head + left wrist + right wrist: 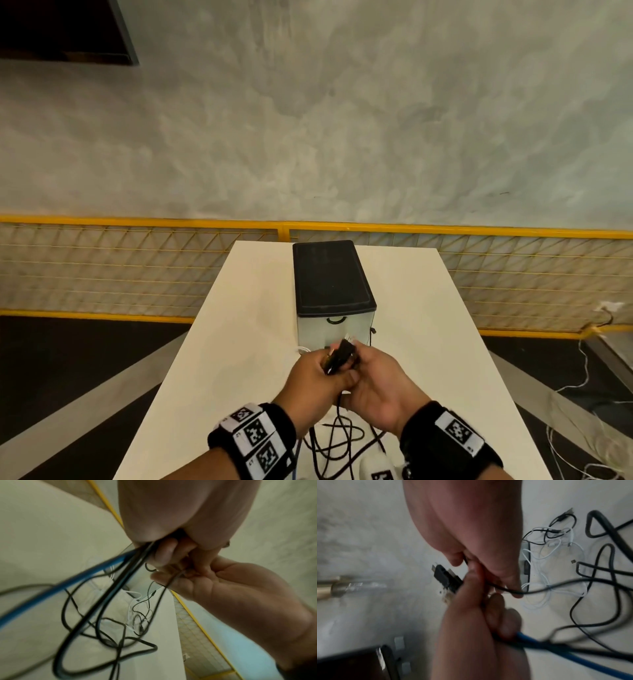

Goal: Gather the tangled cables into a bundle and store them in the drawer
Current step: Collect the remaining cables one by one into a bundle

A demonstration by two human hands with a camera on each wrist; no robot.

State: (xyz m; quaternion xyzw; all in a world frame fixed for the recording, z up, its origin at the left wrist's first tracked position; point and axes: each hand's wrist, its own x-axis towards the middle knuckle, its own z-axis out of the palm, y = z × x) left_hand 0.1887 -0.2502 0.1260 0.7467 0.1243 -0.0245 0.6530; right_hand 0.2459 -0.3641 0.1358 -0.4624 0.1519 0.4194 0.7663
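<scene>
Cables (109, 601) — black, blue, white tangle

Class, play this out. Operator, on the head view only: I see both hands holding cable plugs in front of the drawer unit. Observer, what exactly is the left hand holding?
Observer: The left hand grips a blue cable together with several black cables.
Operator: And the right hand?
Observer: The right hand pinches one thin black cable between its fingers.
Operator: Is anything not yet gathered?
Observer: Thin white cables lie tangled on the table, beside the hands.
</scene>
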